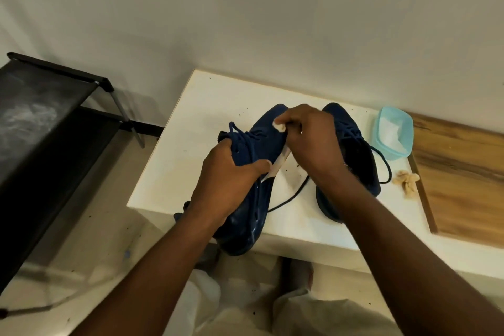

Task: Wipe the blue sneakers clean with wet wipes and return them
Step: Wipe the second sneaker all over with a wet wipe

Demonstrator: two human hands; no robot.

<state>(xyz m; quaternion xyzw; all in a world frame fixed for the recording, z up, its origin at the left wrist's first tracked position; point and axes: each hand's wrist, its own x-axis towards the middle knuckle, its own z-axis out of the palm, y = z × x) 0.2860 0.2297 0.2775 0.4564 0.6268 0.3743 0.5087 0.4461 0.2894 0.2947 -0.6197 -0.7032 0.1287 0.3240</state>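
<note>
Head: teal tub (380,131) (white wipes (392,135) inside)

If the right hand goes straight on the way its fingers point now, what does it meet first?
The blue sneaker held by the left hand: the wipe in the right hand seems to touch its toe part. Depth is unclear.

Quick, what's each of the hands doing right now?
Left hand: grips the lifted blue sneaker.
Right hand: pinches a white wipe against that sneaker.
</note>
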